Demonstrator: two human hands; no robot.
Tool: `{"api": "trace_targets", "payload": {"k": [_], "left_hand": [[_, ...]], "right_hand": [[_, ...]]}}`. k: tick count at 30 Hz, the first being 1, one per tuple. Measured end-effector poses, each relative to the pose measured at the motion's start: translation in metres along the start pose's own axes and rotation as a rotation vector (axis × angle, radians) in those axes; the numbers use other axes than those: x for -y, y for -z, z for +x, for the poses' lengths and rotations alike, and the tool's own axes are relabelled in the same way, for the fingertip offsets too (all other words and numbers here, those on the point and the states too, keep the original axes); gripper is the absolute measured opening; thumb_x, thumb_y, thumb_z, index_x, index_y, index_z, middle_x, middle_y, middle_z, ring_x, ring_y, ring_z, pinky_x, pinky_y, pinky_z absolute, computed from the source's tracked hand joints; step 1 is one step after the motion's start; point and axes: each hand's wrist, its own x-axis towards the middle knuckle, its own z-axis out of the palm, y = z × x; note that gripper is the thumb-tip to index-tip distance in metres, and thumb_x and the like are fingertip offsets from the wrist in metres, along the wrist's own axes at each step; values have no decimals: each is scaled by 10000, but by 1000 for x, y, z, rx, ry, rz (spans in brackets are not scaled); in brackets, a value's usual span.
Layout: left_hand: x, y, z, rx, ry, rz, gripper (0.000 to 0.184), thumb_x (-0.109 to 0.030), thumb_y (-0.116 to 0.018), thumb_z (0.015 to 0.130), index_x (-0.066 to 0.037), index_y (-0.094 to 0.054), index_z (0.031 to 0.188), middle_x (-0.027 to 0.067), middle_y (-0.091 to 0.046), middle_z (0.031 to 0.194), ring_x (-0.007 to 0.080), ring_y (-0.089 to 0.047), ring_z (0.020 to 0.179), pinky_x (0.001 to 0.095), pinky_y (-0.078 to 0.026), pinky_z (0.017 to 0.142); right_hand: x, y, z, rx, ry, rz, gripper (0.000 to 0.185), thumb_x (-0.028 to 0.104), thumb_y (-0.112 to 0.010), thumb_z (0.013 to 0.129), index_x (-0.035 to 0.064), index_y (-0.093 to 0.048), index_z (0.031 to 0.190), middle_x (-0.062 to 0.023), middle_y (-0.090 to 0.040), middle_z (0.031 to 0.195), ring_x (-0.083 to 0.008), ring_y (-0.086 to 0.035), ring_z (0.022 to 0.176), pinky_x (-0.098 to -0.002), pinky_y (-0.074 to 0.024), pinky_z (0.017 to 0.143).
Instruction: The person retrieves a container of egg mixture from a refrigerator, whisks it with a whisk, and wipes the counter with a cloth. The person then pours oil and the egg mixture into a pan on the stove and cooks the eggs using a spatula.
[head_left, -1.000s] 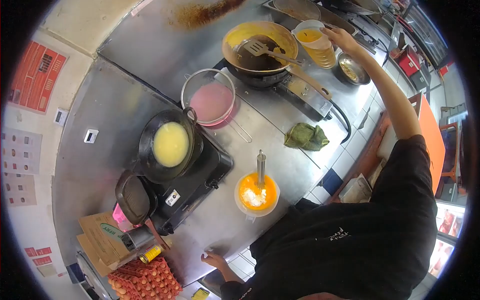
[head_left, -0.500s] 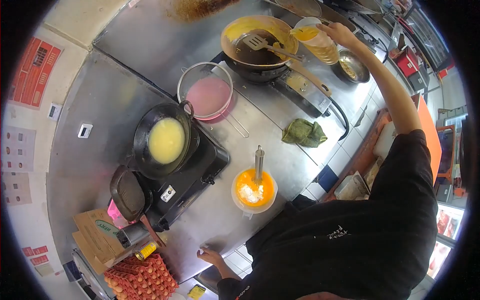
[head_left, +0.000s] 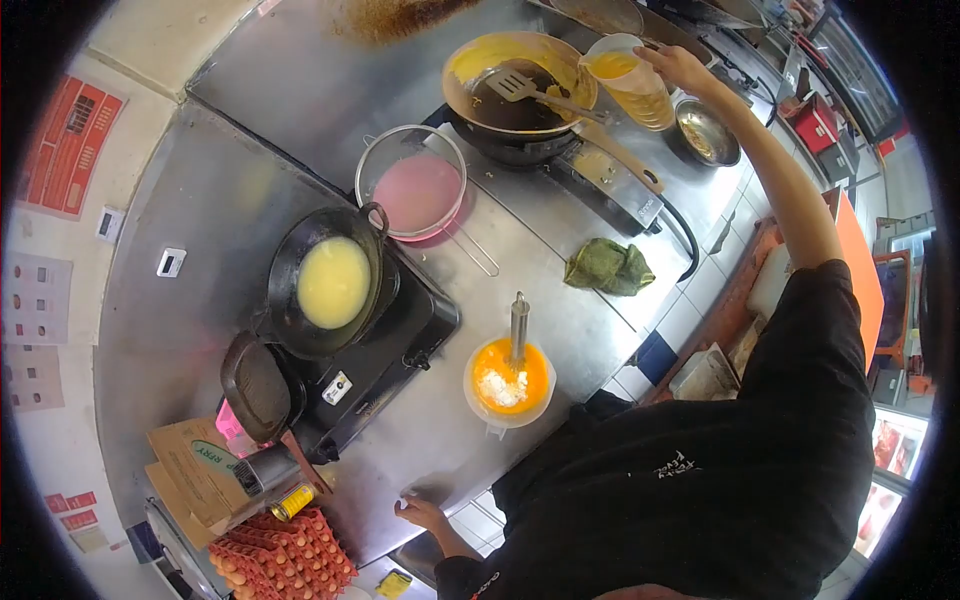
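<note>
My right hand (head_left: 682,68) grips a clear measuring jug (head_left: 645,100) with yellow liquid inside, tilted beside the rim of a large pan (head_left: 462,98). A slotted spatula (head_left: 512,84) rests across that pan, and yellow residue coats its inner wall. My left hand (head_left: 422,512) hangs over the counter's near edge, fingers loosely bent and apart, holding nothing. Between my hands stands a bowl (head_left: 515,420) of orange egg-like liquid with white powder on top; a whisk (head_left: 519,325) leans in it.
A wok (head_left: 285,270) with pale yellow liquid sits on a black stove (head_left: 425,318). A strainer (head_left: 410,180) covers a pink bowl. Nearby are a green cloth (head_left: 608,267), a metal bowl (head_left: 722,130), a square pan (head_left: 258,390) and stacked egg trays (head_left: 285,555).
The jug has tipped back a little, and its yellow liquid now spreads further down toward the base. My left hand stays almost still.
</note>
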Motion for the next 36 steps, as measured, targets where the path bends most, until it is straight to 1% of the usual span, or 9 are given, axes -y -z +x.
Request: {"api": "trace_targets", "payload": {"k": [5,8,10,15,17,20,22,25,36], "left_hand": [[8,-4,4,-3,52,-38,727,-571,-466,1044,87,-382,1341,276,-610,1003,390,-635,883,507,-503,776],[-1,-1,2,16,70,0,715,-559,-469,1048,84,-384,1349,281,-613,1009,395,-637,883,508,-504,763],[-10,0,1,17,87,-5,717,-559,-470,1048,84,-383,1354,284,-616,1010,398,-637,881,508,-504,760],[-6,-1,2,26,140,-43,726,-566,-472,1045,83,-385,1359,295,-609,1025,411,-636,890,519,-498,758],[-5,-1,1,-27,34,68,719,-562,-471,1047,84,-392,1354,300,-592,1037,425,-626,901,537,-492,764],[-11,1,-1,-21,27,61,719,-554,-471,1049,89,-391,1360,300,-579,1038,437,-613,904,547,-485,775],[-20,2,-2,-18,59,72,716,-544,-473,1051,94,-387,1364,300,-581,1038,436,-613,899,544,-485,778],[-20,3,-2,-13,92,85,701,-524,-474,1057,97,-384,1368,303,-585,1046,432,-616,896,537,-486,781],[-22,3,-4,-29,80,97,665,-500,-474,1064,90,-393,1360,276,-604,1019,396,-624,901,519,-483,796]], "right_hand": [[-3,-5,-1,-25,-52,149,755,699,-596,920,-48,-701,908,-89,-596,738,-216,-583,711,-371,-486,694],[1,0,-5,17,-60,105,772,705,-584,924,-58,-699,909,-94,-603,739,-224,-587,711,-382,-485,697],[-4,0,1,34,105,-5,794,721,-572,921,-62,-700,903,-114,-622,745,-248,-605,709,-399,-492,707],[-11,-5,18,38,16,-140,820,740,-563,913,-66,-711,905,-149,-657,762,-282,-647,734,-419,-506,730],[-6,-5,15,33,4,-156,824,740,-558,914,-69,-714,908,-158,-666,768,-290,-660,744,-422,-511,735],[-5,-5,16,23,179,-221,836,751,-563,903,-70,-720,918,-166,-679,781,-295,-678,762,-417,-522,739],[-15,-10,29,-9,-61,-183,858,778,-564,882,-63,-727,918,-175,-691,799,-304,-695,781,-408,-532,748],[-10,-9,30,29,-115,-239,878,805,-564,859,-55,-732,921,-188,-701,814,-317,-707,802,-407,-537,763],[-9,-16,33,47,-90,-244,899,832,-555,841,-48,-733,896,-222,-710,842,-355,-715,858,-436,-534,817]]}}
